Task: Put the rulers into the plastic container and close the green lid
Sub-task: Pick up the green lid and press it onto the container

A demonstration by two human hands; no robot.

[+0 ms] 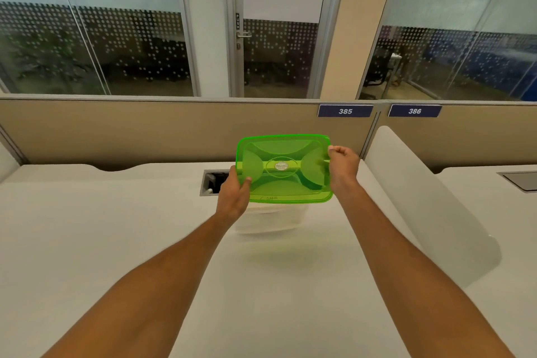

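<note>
A translucent green lid [283, 168] is held up, tilted toward me, above a clear plastic container [270, 219] that stands on the white desk [116, 241]. My left hand [234, 193] grips the lid's left edge, thumb on top. My right hand [343, 167] pinches the lid's right edge. The lid hides the container's opening, so its contents cannot be made out. No ruler shows anywhere in view.
A grey cable hatch [212, 182] is set into the desk just left of the lid. A beige partition [174, 131] runs along the back edge. A white divider panel [430, 200] rises on the right, with another desk beyond it.
</note>
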